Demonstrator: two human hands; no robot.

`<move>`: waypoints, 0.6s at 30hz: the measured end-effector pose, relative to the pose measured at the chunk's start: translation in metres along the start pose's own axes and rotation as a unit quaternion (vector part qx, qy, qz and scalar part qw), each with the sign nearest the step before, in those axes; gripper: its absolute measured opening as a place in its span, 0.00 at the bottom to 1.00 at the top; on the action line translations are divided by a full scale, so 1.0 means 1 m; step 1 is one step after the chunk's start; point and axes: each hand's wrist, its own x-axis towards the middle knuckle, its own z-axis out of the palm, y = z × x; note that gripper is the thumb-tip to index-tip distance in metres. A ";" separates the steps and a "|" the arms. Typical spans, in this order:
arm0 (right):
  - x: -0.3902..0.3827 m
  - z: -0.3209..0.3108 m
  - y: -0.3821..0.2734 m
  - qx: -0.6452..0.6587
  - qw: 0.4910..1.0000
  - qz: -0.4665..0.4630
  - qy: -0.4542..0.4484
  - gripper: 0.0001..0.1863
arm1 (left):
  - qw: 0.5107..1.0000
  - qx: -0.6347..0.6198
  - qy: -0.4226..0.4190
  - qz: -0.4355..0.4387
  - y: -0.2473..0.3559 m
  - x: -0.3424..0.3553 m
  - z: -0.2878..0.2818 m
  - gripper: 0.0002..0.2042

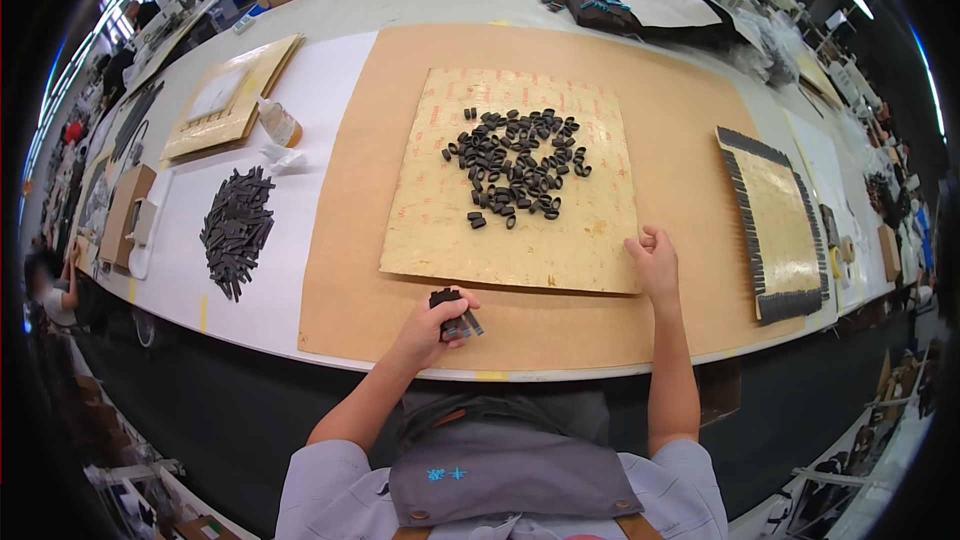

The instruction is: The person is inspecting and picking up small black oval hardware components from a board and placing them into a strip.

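Observation:
My left hand (425, 335) is closed round a bundle of short black strips (447, 302), near the front edge of the table. Several strip ends stick out past the fingers. My right hand (656, 262) is at the right edge of a yellowish board (500, 255), fingers loosely bent and apart, thumb tip over the edge. Nothing shows between its fingers. On the board lies a spread of small black loops (520, 165), oval rings of strip. To the left, a pile of flat black strips (237, 225) rests on white paper.
Brown paper (350, 200) covers the table's middle. At right lies another board (780, 225) edged with black strips. Far left are stacked boards (232, 100), a bottle (280, 124) with amber liquid and a cardboard box (128, 215). A dark bag (590, 5) lies at the back.

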 end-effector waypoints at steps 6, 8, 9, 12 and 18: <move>0.030 0.012 0.020 0.205 0.979 -0.004 -0.006 0.22 | 0.997 0.072 0.025 -0.011 -0.015 -0.022 -0.011 0.09; 0.039 0.019 0.026 0.180 0.984 -0.015 -0.014 0.22 | 0.998 0.057 0.010 -0.003 -0.016 -0.020 -0.014 0.08; 0.044 0.022 0.027 0.152 0.988 -0.025 -0.015 0.21 | 0.998 0.056 0.016 0.001 -0.020 -0.020 -0.015 0.08; 0.047 0.024 0.038 0.177 0.984 -0.019 -0.030 0.19 | 0.998 0.052 0.021 0.001 -0.028 -0.013 -0.013 0.08; 0.027 0.002 0.018 -0.200 0.961 -0.158 0.105 0.17 | 0.993 0.090 -0.061 0.046 -0.042 0.001 -0.003 0.09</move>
